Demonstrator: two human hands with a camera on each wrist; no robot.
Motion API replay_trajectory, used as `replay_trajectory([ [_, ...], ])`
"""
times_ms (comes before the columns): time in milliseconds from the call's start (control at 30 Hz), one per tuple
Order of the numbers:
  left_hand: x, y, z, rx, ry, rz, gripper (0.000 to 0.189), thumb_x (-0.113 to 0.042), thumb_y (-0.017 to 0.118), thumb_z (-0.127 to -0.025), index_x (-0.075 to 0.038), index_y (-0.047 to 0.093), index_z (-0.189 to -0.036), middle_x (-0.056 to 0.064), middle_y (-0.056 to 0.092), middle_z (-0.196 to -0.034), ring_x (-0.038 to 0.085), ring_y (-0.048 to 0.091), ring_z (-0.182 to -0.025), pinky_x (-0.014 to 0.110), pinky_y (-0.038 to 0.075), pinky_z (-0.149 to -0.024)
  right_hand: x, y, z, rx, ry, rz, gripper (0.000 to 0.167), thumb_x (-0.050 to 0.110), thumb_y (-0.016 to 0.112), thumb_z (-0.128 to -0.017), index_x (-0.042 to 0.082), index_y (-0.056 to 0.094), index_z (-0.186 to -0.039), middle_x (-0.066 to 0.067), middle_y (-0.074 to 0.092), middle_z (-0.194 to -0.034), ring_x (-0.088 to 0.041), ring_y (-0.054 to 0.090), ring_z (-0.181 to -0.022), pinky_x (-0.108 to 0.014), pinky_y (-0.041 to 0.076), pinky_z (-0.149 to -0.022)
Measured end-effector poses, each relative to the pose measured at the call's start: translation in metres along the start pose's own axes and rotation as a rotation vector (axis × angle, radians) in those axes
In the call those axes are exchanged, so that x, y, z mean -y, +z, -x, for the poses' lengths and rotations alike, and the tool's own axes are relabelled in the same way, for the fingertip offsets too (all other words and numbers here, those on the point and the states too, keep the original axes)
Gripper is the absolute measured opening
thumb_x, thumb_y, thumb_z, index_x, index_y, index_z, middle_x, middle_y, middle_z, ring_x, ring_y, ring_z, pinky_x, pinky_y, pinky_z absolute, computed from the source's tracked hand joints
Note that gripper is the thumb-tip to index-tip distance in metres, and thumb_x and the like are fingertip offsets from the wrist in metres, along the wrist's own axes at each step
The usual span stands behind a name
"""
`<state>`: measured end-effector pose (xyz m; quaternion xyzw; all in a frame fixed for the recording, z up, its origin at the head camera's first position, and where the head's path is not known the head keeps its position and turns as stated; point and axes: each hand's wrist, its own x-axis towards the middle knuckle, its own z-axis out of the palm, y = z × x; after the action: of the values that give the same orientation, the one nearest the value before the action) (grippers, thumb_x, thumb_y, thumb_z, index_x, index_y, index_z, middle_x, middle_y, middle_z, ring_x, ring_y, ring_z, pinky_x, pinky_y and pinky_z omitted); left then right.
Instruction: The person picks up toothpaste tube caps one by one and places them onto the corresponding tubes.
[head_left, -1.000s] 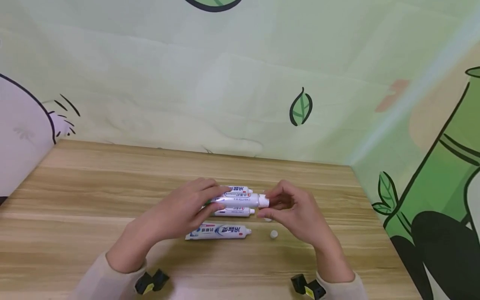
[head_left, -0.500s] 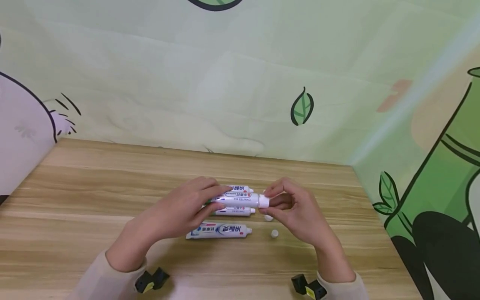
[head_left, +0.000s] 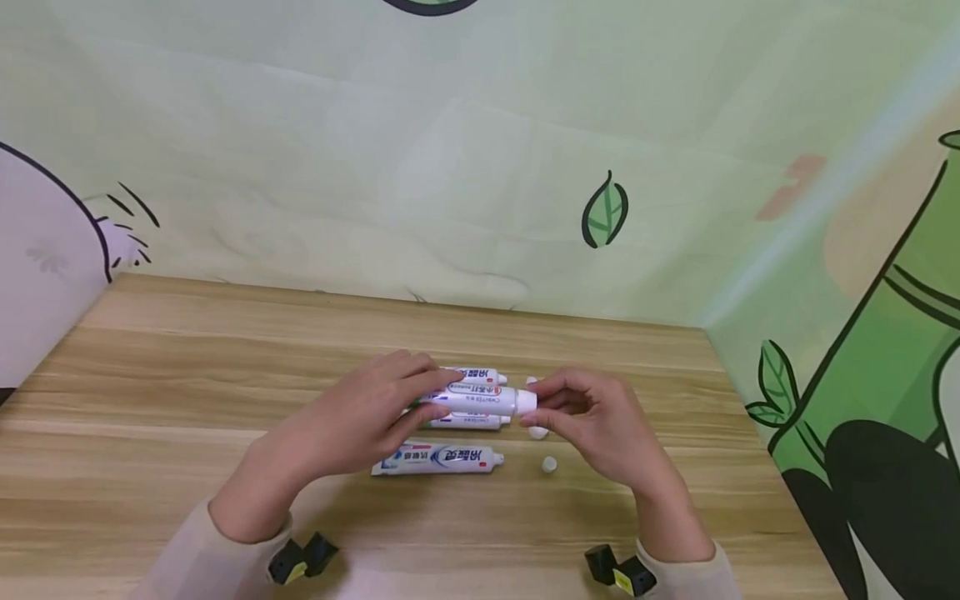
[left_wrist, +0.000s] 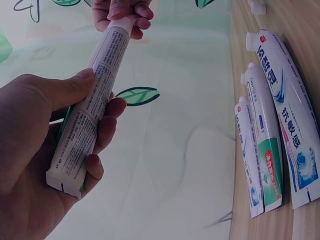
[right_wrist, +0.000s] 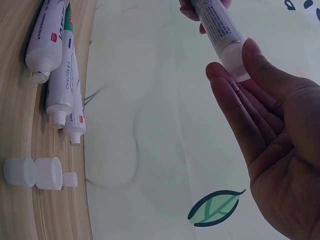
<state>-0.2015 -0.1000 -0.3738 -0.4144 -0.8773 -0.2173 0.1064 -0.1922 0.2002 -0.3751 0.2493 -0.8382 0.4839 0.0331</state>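
Observation:
My left hand (head_left: 367, 412) grips a white toothpaste tube (head_left: 480, 400) by its body, raised above the table and lying roughly level. At the tube's right end is a white cap (head_left: 527, 402), pinched between the thumb and fingers of my right hand (head_left: 603, 429). The left wrist view shows small print on the held tube (left_wrist: 92, 107). Below, three uncapped toothpaste tubes lie side by side: a front one (head_left: 442, 459), a middle one (head_left: 472, 422) partly hidden by the held tube, and a back one (head_left: 478, 377) partly covered by my left hand.
Three loose white caps lie right of the tubes: a front cap (head_left: 549, 464), a middle cap (head_left: 537, 432) and a back cap (head_left: 531, 380) partly behind my right hand. The wooden table (head_left: 225, 358) meets a printed cloth backdrop (head_left: 337, 167) behind and at the sides.
My right thumb and fingers have shifted their hold around the cap, the thumb first dropping away and then closing back on it. The left hand and the tube have stayed nearly still.

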Motion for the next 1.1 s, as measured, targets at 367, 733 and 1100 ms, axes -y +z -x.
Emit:
replay_trajectory([
  [367, -0.0005, -0.0010, -0.0010, 0.007, -0.021, -0.005, 0.038, -0.026, 0.065, -0.103, -0.009, 0.066, -0.138, 0.004, 0.069, -0.116, 0.019, 0.064, -0.106, 0.042, 0.056, -0.095, -0.0008, -0.0008, -0.0013, 0.022, -0.009, 0.006, 0.024, 0.005, 0.076, -0.092, 0.002, 0.072, -0.115, -0.010, 0.079, -0.092, -0.010, 0.075, -0.075, -0.031, 0.064, -0.068],
  [733, -0.0008, 0.0015, -0.0007, 0.015, -0.035, -0.011, 0.039, -0.027, 0.063, -0.105, -0.010, 0.064, -0.140, 0.004, 0.069, -0.115, 0.018, 0.064, -0.105, 0.041, 0.056, -0.094, 0.0013, 0.0007, -0.0028, 0.068, 0.017, -0.099, 0.007, 0.002, 0.065, -0.100, -0.001, 0.063, -0.105, -0.022, 0.077, -0.092, -0.028, 0.078, -0.079, -0.035, 0.065, -0.068],
  [1100, -0.0002, 0.0019, -0.0015, 0.013, -0.037, -0.008, 0.039, -0.028, 0.064, -0.104, -0.010, 0.065, -0.139, 0.003, 0.069, -0.113, 0.016, 0.063, -0.101, 0.039, 0.056, -0.091, 0.0007, 0.0028, -0.0012, 0.040, 0.055, 0.012, 0.028, -0.004, 0.081, -0.084, 0.003, 0.064, -0.105, -0.011, 0.076, -0.096, -0.013, 0.075, -0.081, -0.030, 0.064, -0.070],
])
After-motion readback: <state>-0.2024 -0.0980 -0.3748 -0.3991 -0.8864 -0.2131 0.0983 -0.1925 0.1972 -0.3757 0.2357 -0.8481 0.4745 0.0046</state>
